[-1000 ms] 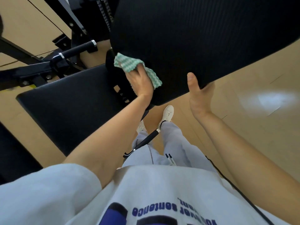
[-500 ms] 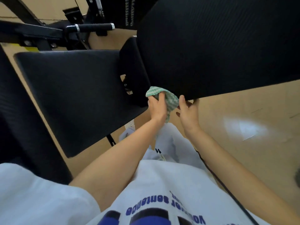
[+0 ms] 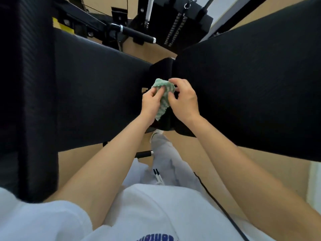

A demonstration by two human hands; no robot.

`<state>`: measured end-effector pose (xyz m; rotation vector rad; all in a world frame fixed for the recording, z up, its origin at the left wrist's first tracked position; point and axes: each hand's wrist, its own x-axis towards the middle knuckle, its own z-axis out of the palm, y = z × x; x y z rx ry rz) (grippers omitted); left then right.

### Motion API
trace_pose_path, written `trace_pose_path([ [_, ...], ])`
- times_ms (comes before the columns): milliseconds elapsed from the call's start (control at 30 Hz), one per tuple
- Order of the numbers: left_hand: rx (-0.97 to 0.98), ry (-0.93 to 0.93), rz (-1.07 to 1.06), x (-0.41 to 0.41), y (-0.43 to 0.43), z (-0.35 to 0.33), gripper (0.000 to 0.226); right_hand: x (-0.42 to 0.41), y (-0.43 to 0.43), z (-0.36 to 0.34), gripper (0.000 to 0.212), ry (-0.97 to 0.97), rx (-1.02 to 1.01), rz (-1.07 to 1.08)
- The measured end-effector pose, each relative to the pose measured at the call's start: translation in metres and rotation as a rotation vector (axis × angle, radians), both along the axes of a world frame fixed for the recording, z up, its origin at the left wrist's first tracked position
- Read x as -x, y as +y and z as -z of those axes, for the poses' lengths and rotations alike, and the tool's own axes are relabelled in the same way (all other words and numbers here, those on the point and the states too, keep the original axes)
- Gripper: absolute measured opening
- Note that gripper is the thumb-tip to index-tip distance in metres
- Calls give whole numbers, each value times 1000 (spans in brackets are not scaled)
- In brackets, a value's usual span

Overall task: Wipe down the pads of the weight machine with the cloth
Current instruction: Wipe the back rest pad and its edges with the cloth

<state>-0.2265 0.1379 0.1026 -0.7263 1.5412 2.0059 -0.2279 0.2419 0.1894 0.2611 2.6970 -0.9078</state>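
Where both hands meet, cloth (image 3: 163, 96) sits pinched between fingers (image 3: 171, 97).

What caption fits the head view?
Both hands, left hand and right hand, bunch the green cloth between two black pads.

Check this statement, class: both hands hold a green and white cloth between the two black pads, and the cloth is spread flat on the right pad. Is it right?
Not quite. The head view shows the cloth bunched up between the left hand and right hand, not spread flat on the right pad. The rest holds: both hands hold it between the right pad and left pad.
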Motion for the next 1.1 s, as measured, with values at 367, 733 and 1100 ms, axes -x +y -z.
trace_pose_path([
  [367, 348, 159, 289, 118, 32, 50, 42, 169, 55, -10, 74, -148, -1153, -673],
  [733, 416, 388, 319, 143, 31, 62, 22, 161, 65, 7, 71, 47, -1214, -803],
  [1100, 380, 320, 339, 63, 27, 69, 32, 159, 64, 5, 72, 66, -1211, -792],
])
